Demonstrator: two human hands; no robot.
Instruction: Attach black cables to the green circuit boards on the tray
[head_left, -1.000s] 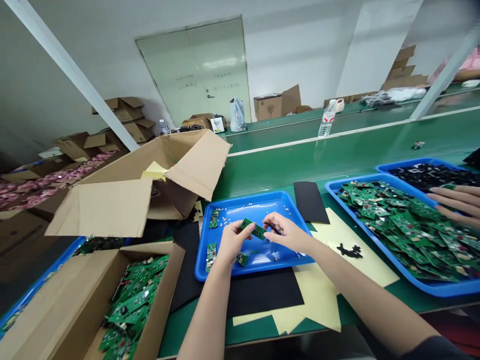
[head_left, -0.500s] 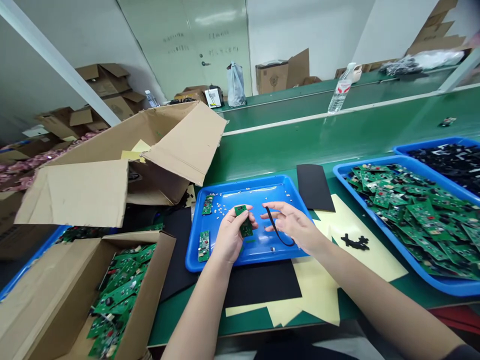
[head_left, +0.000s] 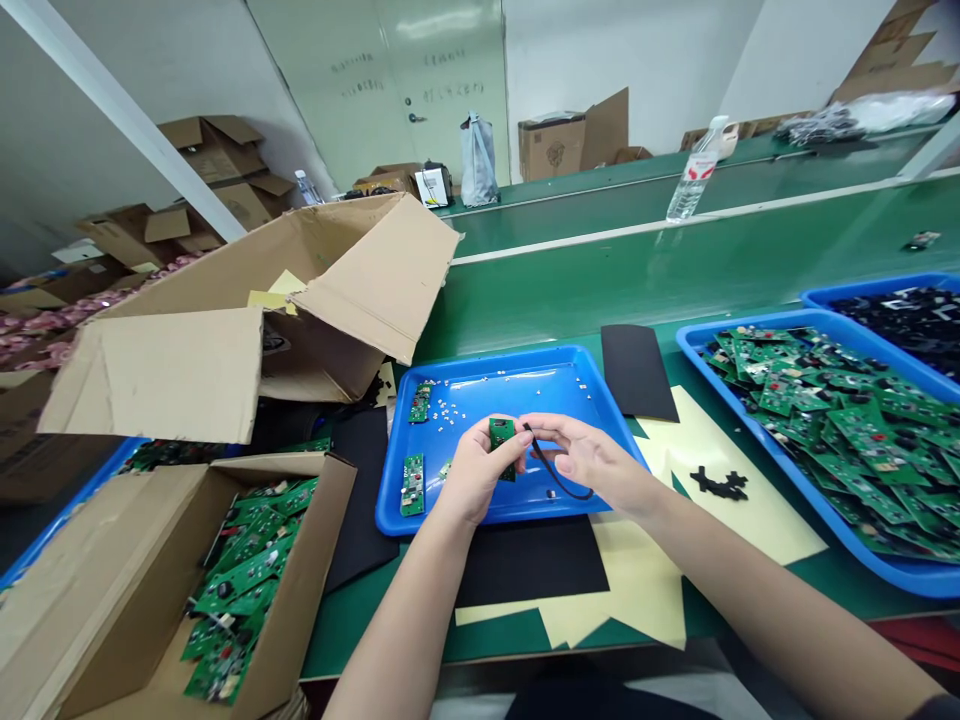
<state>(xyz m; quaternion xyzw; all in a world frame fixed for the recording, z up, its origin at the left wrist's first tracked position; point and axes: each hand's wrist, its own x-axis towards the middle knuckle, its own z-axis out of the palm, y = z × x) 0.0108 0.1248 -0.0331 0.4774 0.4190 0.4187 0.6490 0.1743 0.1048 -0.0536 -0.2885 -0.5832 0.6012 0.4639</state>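
Note:
Over the blue tray, my left hand grips a small green circuit board between thumb and fingers. My right hand is closed on a thin black strip, which curves down below the fingers. The fingertips of my right hand meet the board's right edge, where the strip's upper end lies close to the board; whether it touches cannot be made out. Two more circuit boards lie along the tray's left side, with small white pieces scattered beside them.
A cardboard box of circuit boards stands at left, an open carton behind it. At right is a blue tray heaped with boards. Black sheets, yellow paper and black scraps lie around the middle tray.
My right hand has moved left with the black strip and now meets the circuit board in my left hand. The whole view has shifted slightly.

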